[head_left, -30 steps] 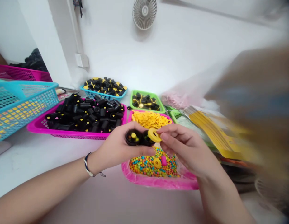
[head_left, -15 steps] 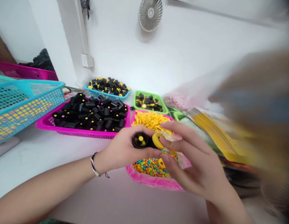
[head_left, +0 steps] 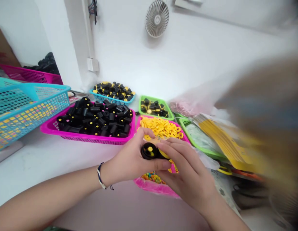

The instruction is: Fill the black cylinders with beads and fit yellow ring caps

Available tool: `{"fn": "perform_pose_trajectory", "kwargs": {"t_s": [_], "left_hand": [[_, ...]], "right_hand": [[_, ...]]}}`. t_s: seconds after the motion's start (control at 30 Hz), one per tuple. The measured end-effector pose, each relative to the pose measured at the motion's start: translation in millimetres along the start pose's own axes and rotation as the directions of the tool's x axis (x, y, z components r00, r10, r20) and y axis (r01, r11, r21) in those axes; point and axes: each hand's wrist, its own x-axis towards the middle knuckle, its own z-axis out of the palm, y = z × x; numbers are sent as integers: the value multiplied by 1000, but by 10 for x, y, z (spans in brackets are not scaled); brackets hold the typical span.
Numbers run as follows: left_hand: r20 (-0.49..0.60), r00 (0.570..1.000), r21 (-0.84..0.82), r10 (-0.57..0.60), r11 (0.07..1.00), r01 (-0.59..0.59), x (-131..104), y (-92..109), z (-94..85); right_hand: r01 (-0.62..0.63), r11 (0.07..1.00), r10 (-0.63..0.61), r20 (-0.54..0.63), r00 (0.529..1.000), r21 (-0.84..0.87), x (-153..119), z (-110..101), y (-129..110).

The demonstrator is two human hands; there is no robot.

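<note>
My left hand (head_left: pixel 125 162) is wrapped round a small black cylinder (head_left: pixel 148 151), its open end facing me. Inside it show a yellow peg and a few coloured beads. Beside it in the same grip is a second black piece, with a yellow ring cap (head_left: pixel 164 154) at its end. The fingers of my right hand (head_left: pixel 191 175) press on that cap and hide most of it. Below my hands, small multicoloured beads (head_left: pixel 152 177) fill a pink-lined container (head_left: pixel 156 188). Just beyond lie yellow ring caps (head_left: pixel 161 126) in a pink basket.
A pink basket (head_left: pixel 91 140) heaped with black cylinders stands to the left. Behind are a blue basket (head_left: pixel 112 98) and a green basket (head_left: pixel 169 112) of yellow-capped black pieces. A larger blue basket (head_left: pixel 43 112) stands far left. Yellow packaging (head_left: pixel 218 144) lies right, near a blurred person (head_left: pixel 264 106).
My right fingers have closed over the yellow ring cap, which now sits against the second black piece. Both hands have shifted slightly right, and the view has tilted a little.
</note>
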Motion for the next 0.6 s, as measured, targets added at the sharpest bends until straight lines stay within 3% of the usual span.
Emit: {"fn": "perform_pose_trajectory", "kwargs": {"t_s": [0.1, 0.2, 0.27, 0.37, 0.43, 0.53, 0.6], "left_hand": [[49, 999, -46, 2, 999, 1, -6, -20, -16], [-20, 999, 3, 25, 1000, -25, 14, -37, -26], [-43, 999, -59, 19, 998, -22, 26, -35, -25], [-29, 999, -218, 21, 975, -27, 27, -14, -21], [-48, 998, -237, 31, 971, -42, 27, -5, -26], [-79, 997, -206, 11, 978, -27, 48, -20, -46], [-108, 994, -174, 11, 984, -30, 73, -42, -63]], "right_hand": [[23, 1000, -23, -38, 999, -4, -8, 27, 29], [3, 999, -2, -32, 999, 47, 5, 35, 68], [-91, 985, 99, -44, 994, 144, 6, 41, 96], [-221, 924, 283, -169, 944, 313, -8, 62, 121], [-207, 921, 280, -193, 940, 330, -10, 81, 127], [-179, 946, 208, -85, 974, 269, 14, 100, 139], [-232, 925, 244, -3, 970, 300, 39, 84, 163]]}}
